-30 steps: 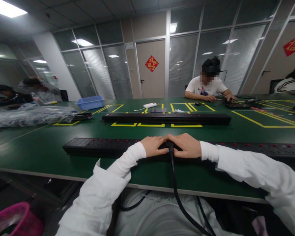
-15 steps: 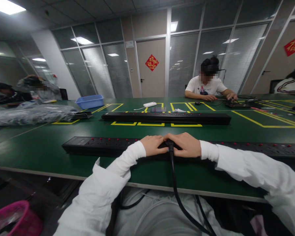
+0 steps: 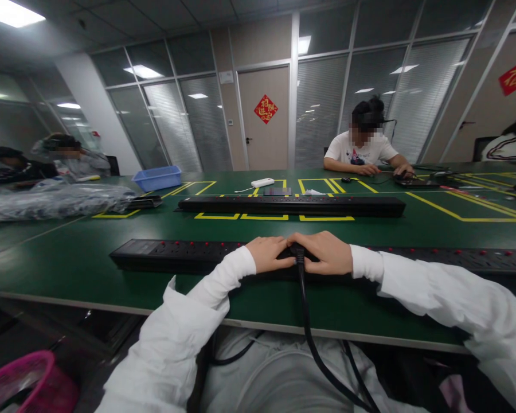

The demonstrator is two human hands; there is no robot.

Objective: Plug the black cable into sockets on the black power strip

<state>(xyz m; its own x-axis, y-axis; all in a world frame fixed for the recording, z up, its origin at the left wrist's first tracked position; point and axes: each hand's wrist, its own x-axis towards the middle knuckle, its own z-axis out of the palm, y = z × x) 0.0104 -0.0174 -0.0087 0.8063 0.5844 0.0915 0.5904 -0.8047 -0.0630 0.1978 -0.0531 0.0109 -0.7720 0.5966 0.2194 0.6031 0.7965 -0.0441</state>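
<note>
A long black power strip [image 3: 176, 253] with red switches lies across the green table [image 3: 69, 258] in front of me. My left hand [image 3: 270, 254] and my right hand [image 3: 327, 253] rest on its middle, fingers curled and meeting round a black plug [image 3: 298, 252]. The plug's thick black cable [image 3: 307, 332] runs down over the table's near edge toward my lap. Both arms wear white sleeves.
A second black power strip [image 3: 290, 205] lies farther back over yellow floor-tape rectangles. A blue tray [image 3: 157, 178], a white device [image 3: 262, 183] and a heap of bagged items [image 3: 51, 201] sit beyond. Other people sit at the far side and left. A pink basket [image 3: 21, 384] stands below left.
</note>
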